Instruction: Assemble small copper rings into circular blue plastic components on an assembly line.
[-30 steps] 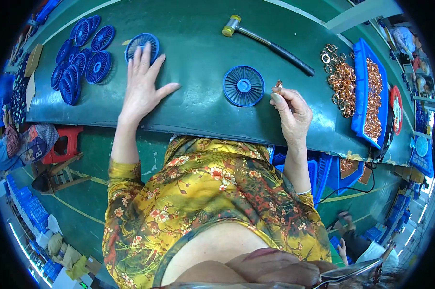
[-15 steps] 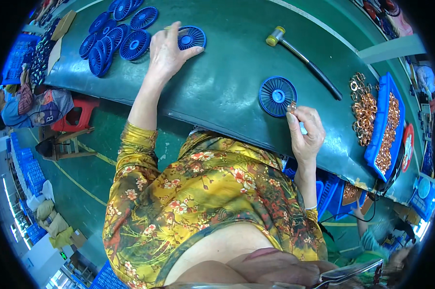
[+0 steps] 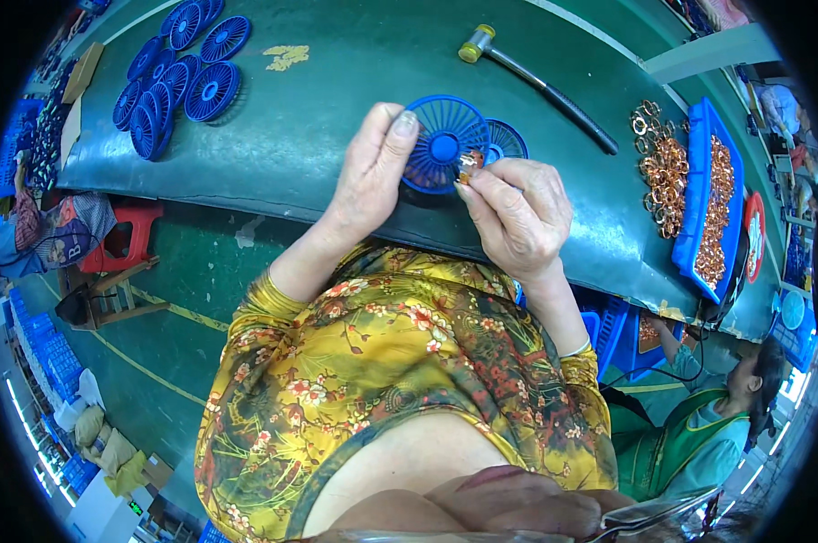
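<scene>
1. A blue slotted disc (image 3: pixel 443 145) is held up over the near part of the worktop (image 3: pixel 337 136), in front of the wearer, its round hub showing.
2. The left hand (image 3: pixel 371 176) is curled closed at the disc's left edge, gripping the rim, thumb on the near face.
3. The right hand (image 3: pixel 525 217) pinches a small copper ring (image 3: pixel 470 161) between thumb and fingers, just at the disc's lower right side; whether the two touch is hard to tell.
4. A second blue disc (image 3: pixel 510 138) lies on the worktop behind these, partly covered by the held one.
5. Farther back and to the right rests a hammer (image 3: pixel 545 89) with a yellow-faced head and black grip.
6. At far right, a pile of copper rings (image 3: pixel 664 176) sits beside a blue tray (image 3: pixel 686 213) holding more copper pieces (image 3: pixel 717 213).
7. At far left, more blue discs (image 3: pixel 212 90) lie in an overlapping cluster.
</scene>
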